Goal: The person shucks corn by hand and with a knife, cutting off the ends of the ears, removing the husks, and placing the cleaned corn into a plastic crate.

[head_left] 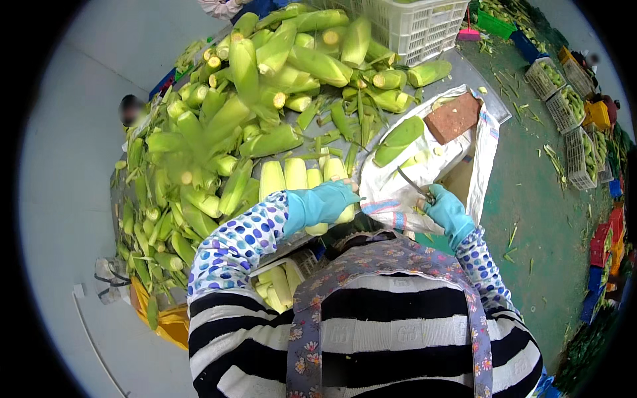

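My left hand (323, 201), in a blue glove with bare fingertips showing, lies across a row of pale, mostly husked corn ears. Its fingers curl over the rightmost ear of corn (336, 169); the palm side is hidden. Beside it lie more peeled ears (271, 179). My right hand (450, 211), gloved the same way, grips a knife (412, 180), its blade pointing up and left over a white woven sack (378, 186). On the sack are a reddish brick (453, 118), a green husk piece (399, 142) and small cut bits.
A large heap of unhusked corn (214, 114) covers the metal table's left and far side. A white plastic crate (418, 30) stands at the far right. Below the near edge, a container holds peeled ears (278, 286). Crates of corn (580, 159) line the green floor (527, 239).
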The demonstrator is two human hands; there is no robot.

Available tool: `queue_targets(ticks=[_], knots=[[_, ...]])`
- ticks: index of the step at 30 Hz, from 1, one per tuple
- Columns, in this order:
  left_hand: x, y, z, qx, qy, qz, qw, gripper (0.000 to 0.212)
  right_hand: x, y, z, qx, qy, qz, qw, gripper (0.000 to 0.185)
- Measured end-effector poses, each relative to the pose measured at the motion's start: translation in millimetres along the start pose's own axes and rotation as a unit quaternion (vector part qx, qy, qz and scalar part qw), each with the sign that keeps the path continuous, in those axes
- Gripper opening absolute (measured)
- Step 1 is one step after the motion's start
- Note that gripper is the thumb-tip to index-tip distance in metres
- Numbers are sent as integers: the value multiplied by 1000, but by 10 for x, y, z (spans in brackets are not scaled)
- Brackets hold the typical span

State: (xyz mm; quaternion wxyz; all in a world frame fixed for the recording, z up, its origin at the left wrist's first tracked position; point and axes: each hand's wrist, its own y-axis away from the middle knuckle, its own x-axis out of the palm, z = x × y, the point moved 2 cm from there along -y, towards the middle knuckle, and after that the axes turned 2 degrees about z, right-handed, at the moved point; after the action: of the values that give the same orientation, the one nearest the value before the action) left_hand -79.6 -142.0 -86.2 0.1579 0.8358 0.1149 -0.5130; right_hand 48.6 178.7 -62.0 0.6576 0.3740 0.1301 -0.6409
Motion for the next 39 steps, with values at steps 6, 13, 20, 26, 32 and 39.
queue_targets(ticks=[6, 13, 20, 26, 32, 39], knots=[[-1247, -159, 244, -197, 208, -22, 958, 41, -92, 243, 17, 60, -14, -47, 997, 48], [-1282, -371, 1744, -344, 697, -473, 415, 53, -36, 420, -47, -7, -52, -148, 988, 25], [-1061, -462, 2663, -265, 741, -554, 272, 48, 74, 424, 169, 11, -58, -100, 993, 28], [-1346, -91, 1357, -339, 796, -394, 311, 45, 134, 114, 89, 48, -200, 11, 978, 29], [-1597, 278, 59, -311, 724, -195, 584, 41, 112, -591, 629, 37, -459, 110, 881, 58], [-1743, -29, -569, -269, 534, -96, 796, 54, 451, -662, 747, -2, -747, 403, 528, 73]])
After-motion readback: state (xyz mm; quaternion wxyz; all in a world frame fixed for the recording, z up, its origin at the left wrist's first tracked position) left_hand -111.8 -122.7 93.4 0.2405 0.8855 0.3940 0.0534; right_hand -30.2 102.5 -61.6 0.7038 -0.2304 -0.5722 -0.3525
